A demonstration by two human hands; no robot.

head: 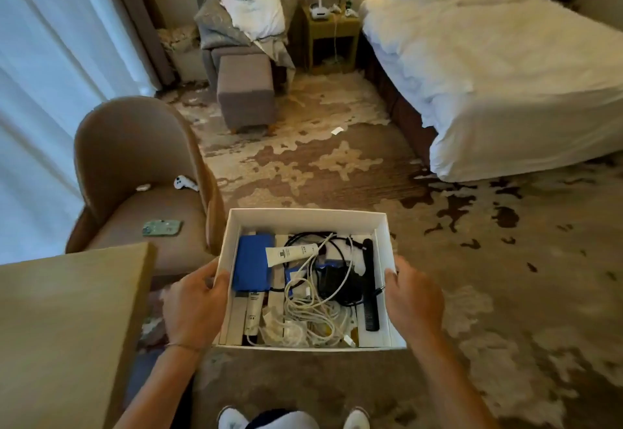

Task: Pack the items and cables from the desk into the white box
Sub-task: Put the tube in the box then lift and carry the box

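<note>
Box [305, 219]: white, rectangular, open-topped cardboard with straight walls; you carry it in the air above the patterned carpet [505, 260], just right of the desk [67, 310] corner and in front of the brown chair [141, 172].

Left hand [194, 307]: it grasps the box's left wall, thumb hooked over the rim and fingers wrapped along the outside. A thin bracelet circles that wrist.

Right hand [413, 300]: it grasps the box's right wall in mirror fashion, thumb on the rim, fingers curled down the outer face. Both forearms reach forward from the bottom edge.

Contents of the box: a blue case [253, 265] lies flat against the left wall; a white tube [291, 253] rests slantwise across the case's right edge; a second tube [253, 314] lies nearer you, below the case. A tangle of white cables [313, 320] fills the middle and near part, over black cables [340, 280] and a black adapter. A black comb [370, 288] lies lengthwise along the right wall.

On the chair seat, beyond the box's left side: a phone [162, 227] and a white controller [184, 183].
</note>
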